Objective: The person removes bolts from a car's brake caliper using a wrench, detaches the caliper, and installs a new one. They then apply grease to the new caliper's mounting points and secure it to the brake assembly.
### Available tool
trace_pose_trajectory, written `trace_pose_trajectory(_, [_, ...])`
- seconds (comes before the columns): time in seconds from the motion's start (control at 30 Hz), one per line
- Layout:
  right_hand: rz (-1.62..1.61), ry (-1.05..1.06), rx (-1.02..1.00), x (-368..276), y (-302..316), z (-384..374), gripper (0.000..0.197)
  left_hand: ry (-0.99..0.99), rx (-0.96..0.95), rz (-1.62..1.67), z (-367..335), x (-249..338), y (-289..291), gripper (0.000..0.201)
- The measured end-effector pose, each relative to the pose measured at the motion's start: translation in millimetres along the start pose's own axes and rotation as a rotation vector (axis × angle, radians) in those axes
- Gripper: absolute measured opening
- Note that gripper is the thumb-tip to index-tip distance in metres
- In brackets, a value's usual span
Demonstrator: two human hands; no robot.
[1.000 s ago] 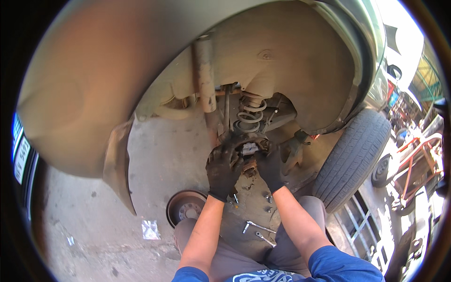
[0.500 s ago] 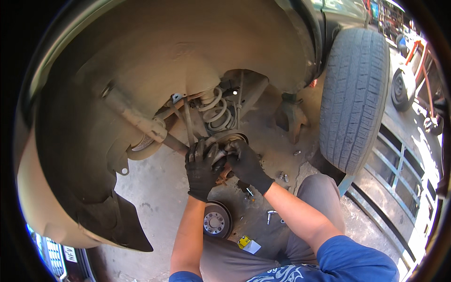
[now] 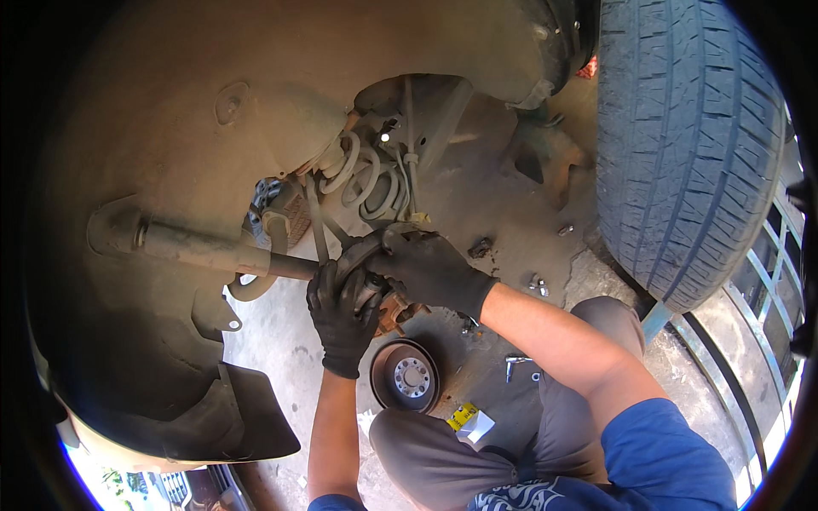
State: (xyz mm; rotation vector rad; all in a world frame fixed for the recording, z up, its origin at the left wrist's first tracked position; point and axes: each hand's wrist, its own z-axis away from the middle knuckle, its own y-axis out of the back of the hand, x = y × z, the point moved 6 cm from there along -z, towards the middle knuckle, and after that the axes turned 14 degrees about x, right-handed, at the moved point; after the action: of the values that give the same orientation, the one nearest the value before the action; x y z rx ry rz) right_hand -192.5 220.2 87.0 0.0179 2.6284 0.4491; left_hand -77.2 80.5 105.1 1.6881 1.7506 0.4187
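Both my hands wear black gloves and meet at the wheel end of the suspension. My right hand (image 3: 430, 268) grips the upper side of a curved, dusty brake part (image 3: 360, 255), shaped like a brake shoe. My left hand (image 3: 339, 319) curls its fingers around the lower left side of the same part. Between them shows a round metal end (image 3: 368, 294), and just below it rusty orange metal (image 3: 394, 313). The gloves hide much of the assembly. A shock absorber (image 3: 209, 249) runs from the wheel arch toward my left hand.
A coil spring (image 3: 375, 183) stands behind my hands. On the floor lie a brake drum (image 3: 407, 379), a yellow box (image 3: 463, 416), a ratchet (image 3: 515, 364) and loose sockets (image 3: 538, 284). A large tyre (image 3: 686, 145) stands right, beside a metal frame (image 3: 767, 294). A jack stand (image 3: 550, 157) is behind.
My view has moved closer and turned, so the tyre looks larger. Both hands stay at the assembly; the curved part now shows more plainly between them.
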Motion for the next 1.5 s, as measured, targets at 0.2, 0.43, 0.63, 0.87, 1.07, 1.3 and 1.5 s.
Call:
trace_pose_trajectory(0.2, [0.038, 0.148, 0.084, 3, -9, 4, 0.019, -0.019, -0.017, -0.045, -7, 3, 2, 0.065])
trace_pose_trajectory(0.43, [-0.034, 0.126, 0.033, 10, -1, 6, 0.031, -0.023, 0.067, -0.042, -19, 6, -6, 0.047])
trace_pose_trajectory(0.63, [-0.227, -0.128, -0.233, 7, 6, 23, 0.049, -0.053, 0.082, -0.026, -20, 5, -6, 0.045])
trace_pose_trajectory(0.87, [-0.426, -0.25, -0.315, -1, -8, 30, 0.054, -0.04, 0.029, -0.053, -20, 5, -6, 0.043])
trace_pose_trajectory(1.07, [-0.377, -0.216, -0.323, -6, -4, 23, 0.047, -0.042, -0.002, -0.056, -17, 4, -5, 0.046])
trace_pose_trajectory(1.3, [-0.164, -0.192, -0.042, 15, 22, 1, 0.034, -0.042, 0.005, -0.052, -12, 0, -8, 0.046])
trace_pose_trajectory(1.5, [0.029, 0.044, 0.063, -2, -2, 3, 0.021, -0.048, 0.004, -0.029, -15, 1, -7, 0.048])
